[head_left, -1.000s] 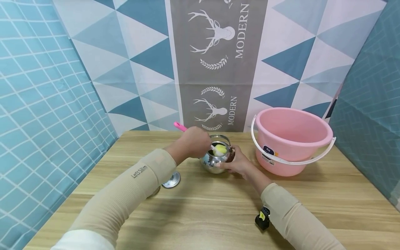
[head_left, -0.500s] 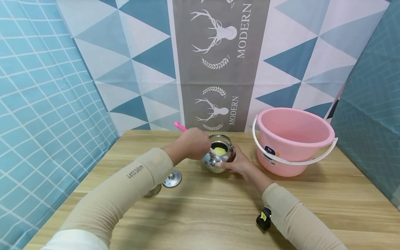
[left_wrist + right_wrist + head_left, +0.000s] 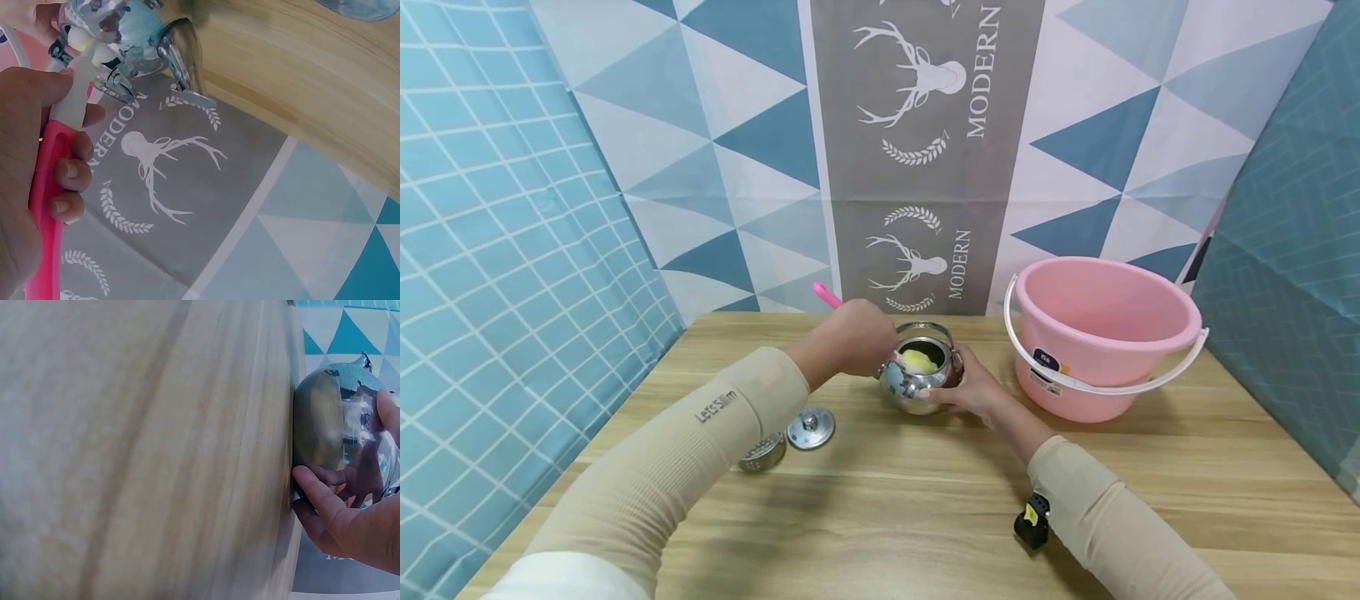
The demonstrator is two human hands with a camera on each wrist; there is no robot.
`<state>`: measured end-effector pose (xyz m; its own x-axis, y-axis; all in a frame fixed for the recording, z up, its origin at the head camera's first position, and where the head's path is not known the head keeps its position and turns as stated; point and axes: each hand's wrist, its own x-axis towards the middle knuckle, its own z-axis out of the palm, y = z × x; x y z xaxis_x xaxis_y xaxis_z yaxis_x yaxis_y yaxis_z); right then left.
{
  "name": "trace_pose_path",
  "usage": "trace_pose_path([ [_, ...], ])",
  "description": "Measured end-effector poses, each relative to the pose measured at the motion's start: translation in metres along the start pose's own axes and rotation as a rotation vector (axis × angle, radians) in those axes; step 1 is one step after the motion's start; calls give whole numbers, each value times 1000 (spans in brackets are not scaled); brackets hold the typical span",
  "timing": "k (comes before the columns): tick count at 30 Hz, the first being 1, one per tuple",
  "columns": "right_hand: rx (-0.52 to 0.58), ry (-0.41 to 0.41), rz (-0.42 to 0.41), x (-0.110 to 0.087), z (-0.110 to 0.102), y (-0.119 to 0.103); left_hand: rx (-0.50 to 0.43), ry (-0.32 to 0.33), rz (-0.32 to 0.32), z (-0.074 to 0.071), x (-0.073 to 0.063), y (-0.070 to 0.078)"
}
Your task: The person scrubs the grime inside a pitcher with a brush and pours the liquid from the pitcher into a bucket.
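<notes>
My left hand (image 3: pixel 859 337) grips the pink and white handle (image 3: pixel 50 200) of a sponge cleaning brush. Its yellow sponge head (image 3: pixel 917 360) sits in the round mouth of a shiny metal teapot (image 3: pixel 902 397), close to the near-left side of the opening. The teapot stands upright on the wooden table, its hoop handle raised at the back. Around the pot's right side lies my right hand (image 3: pixel 976 387), thumb on the front of the body. In the right wrist view, its fingers (image 3: pixel 322 497) hold the belly low, near the tabletop. The sponge's lower part is hidden inside.
A metal lid (image 3: pixel 810 427) with a knob lies on the table (image 3: pixel 880 517) left of the teapot. Beside it, a perforated metal strainer (image 3: pixel 764 454) is partly covered by the left sleeve. A pink bucket (image 3: pixel 1075 392) with a white handle stands to the right, near the patterned back wall.
The brush's yellow head has dipped into the teapot, then shifted left and toward the front of its mouth. My left hand has moved slightly left; the right hand keeps its hold on the pot.
</notes>
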<state>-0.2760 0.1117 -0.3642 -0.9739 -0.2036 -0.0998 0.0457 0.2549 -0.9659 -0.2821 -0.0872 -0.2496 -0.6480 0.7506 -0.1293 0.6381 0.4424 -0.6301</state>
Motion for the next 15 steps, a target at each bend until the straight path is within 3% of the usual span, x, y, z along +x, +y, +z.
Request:
trace_pose_path([
  [15, -34, 19, -1, 0, -1, 0, 39, -44, -21, -5, 9, -3],
])
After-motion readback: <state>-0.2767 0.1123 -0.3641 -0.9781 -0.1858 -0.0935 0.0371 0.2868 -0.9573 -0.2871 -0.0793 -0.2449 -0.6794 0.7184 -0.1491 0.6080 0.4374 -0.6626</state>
